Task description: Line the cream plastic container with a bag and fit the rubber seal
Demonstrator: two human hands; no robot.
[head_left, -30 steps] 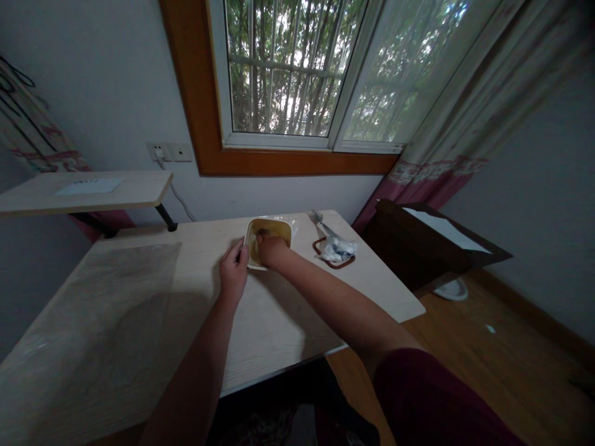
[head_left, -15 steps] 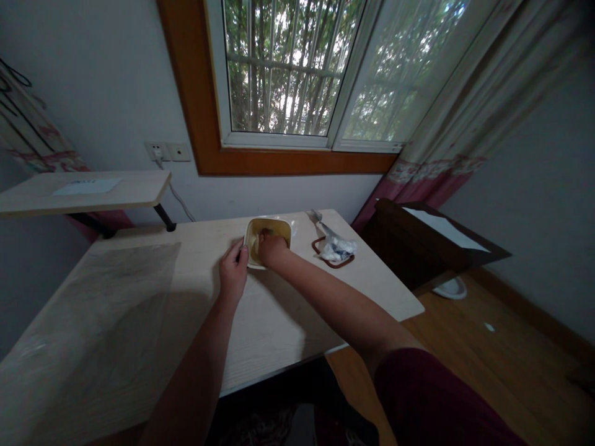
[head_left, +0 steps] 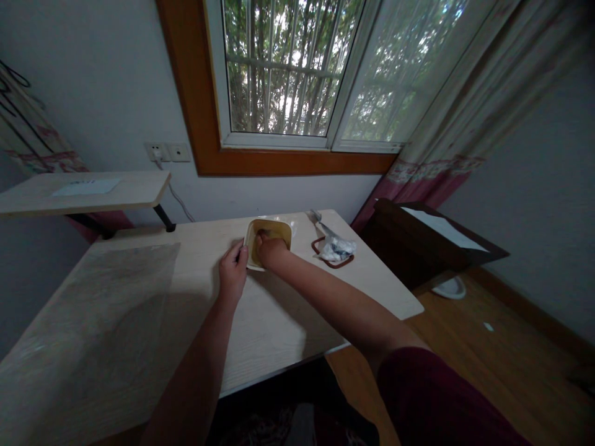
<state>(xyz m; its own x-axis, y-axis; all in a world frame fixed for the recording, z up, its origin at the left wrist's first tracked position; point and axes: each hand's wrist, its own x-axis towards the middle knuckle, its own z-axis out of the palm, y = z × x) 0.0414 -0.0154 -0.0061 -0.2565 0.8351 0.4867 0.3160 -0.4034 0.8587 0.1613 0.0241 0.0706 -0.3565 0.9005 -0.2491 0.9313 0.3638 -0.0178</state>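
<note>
Left hand [head_left: 232,270]: fingers [head_left: 233,251] grasping the left side of the yellowish container [head_left: 284,230], thumb by the rim. Right hand [head_left: 273,251]: inside the container, fingers bent; cannot tell whether they hold the dark item at their tips. Container position: far part of the table [head_left: 267,334], near the back edge. Bare tabletop between the forearms, reaching the front edge. Right, just apart: whitish plastic bundle [head_left: 338,249] by a brown loop [head_left: 336,266]; right edge beyond. Compared with 0.5 s ago: right hand slightly further left in the container; left grasp unchanged
</note>
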